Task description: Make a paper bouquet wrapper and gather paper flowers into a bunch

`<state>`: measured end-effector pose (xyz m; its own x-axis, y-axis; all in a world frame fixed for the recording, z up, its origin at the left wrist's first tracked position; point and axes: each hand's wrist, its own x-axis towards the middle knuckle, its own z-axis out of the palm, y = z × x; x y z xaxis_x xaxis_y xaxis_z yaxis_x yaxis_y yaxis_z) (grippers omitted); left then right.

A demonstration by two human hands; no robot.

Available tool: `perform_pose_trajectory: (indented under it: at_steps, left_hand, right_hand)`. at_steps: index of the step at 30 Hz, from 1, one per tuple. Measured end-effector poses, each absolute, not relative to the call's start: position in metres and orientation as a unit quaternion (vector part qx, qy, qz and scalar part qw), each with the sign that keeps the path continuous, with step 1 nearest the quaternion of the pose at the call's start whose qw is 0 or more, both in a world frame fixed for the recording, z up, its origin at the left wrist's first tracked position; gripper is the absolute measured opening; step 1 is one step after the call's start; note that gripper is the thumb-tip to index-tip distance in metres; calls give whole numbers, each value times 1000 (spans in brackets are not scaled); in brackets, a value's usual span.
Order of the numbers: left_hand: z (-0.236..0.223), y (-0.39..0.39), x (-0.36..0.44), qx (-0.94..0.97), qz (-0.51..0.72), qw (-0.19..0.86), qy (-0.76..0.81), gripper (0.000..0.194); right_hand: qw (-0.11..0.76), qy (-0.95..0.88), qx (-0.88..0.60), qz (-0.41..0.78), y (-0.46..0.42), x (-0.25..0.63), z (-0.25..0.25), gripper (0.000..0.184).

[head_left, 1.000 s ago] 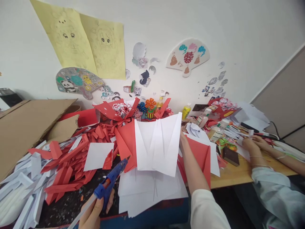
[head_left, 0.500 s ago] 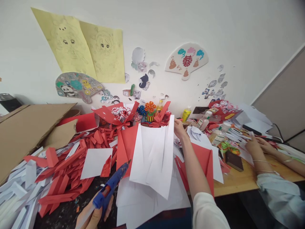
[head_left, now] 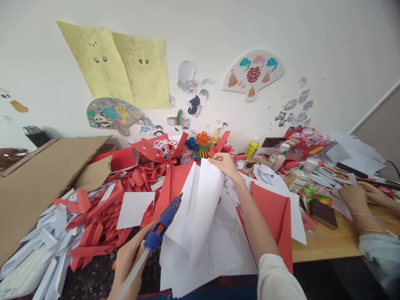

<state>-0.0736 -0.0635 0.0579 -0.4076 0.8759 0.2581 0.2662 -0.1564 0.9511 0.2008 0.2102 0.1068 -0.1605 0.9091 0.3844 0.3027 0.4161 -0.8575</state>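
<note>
My left hand (head_left: 129, 260) is closed round a blue glue gun (head_left: 162, 224) with a clear glue stick (head_left: 133, 273) trailing from its back; the nozzle points up and right at a folded white paper sheet (head_left: 200, 204). My right hand (head_left: 224, 162) pinches the top edge of that sheet and holds it up, curled toward the left. Under it lies a stack of white paper (head_left: 215, 254). Red paper (head_left: 175, 183) lies just behind the sheet.
A pile of folded red and white strips (head_left: 84, 212) covers the left of the table, beside a cardboard box (head_left: 40, 175). Paper flowers (head_left: 200, 141), bottles (head_left: 252, 146) and craft clutter stand along the wall. Another person's hands (head_left: 359, 196) work at the right on a wooden table (head_left: 325, 246).
My right hand has swung the white sheet from flat-facing to curled leftward. My left hand has raised the glue gun up and right, closer to the sheet.
</note>
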Motion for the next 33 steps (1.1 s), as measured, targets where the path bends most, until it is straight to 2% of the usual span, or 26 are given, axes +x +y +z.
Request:
perform_pose_trajectory:
  at_steps: [4, 8, 12, 17, 33]
  left_hand:
    - [71, -46, -66, 518, 571, 279, 573, 56]
    - [76, -32, -55, 535, 592, 297, 525, 44]
    - [75, -23, -50, 508, 611, 289, 533, 44]
    - [70, -21, -54, 480, 626, 268, 553, 50]
    - [72, -24, -53, 490, 630, 256, 546, 45]
  right_hand:
    - [480, -711, -419, 299, 199, 186, 121, 43]
    - [495, -725, -396, 269, 181, 172, 139, 38]
    - [511, -745, -369, 219, 165, 161, 148, 34]
    - [508, -759, -350, 208, 155, 154, 146, 32]
    - [506, -770, -343, 185, 146, 153, 147, 34]
